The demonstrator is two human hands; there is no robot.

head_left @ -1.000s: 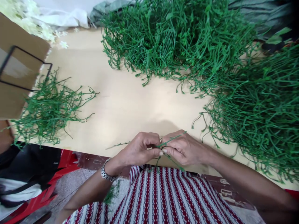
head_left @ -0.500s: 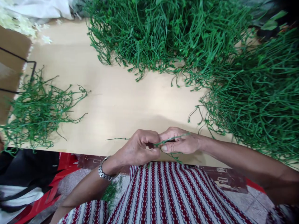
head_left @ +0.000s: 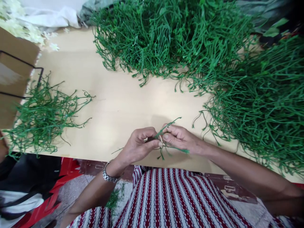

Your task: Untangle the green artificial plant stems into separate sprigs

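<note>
Near the front edge of the table, my left hand (head_left: 142, 144) is closed around a thin green plastic stem (head_left: 176, 148) with small branches. The stem's thin tail pokes out to the left behind the wrist. My right hand (head_left: 181, 138) pinches the same stem piece close to my left fingertips. One branch points up and right between the hands, and others hang down below the fingers. Something small and pale shows between the fingertips; I cannot make out what it is.
A big heap of green stems (head_left: 152, 41) lies at the back, and another (head_left: 266, 104) on the right. A smaller pile (head_left: 47, 117) sits at the left by a cardboard box (head_left: 14, 63) with black wire. White flowers (head_left: 54, 46) lie at the back left.
My hands have moved slightly up, and my right fingers have shifted on the stem. Its branches are now spread differently, with one pointing more steeply up. The whole view has shifted a little.
</note>
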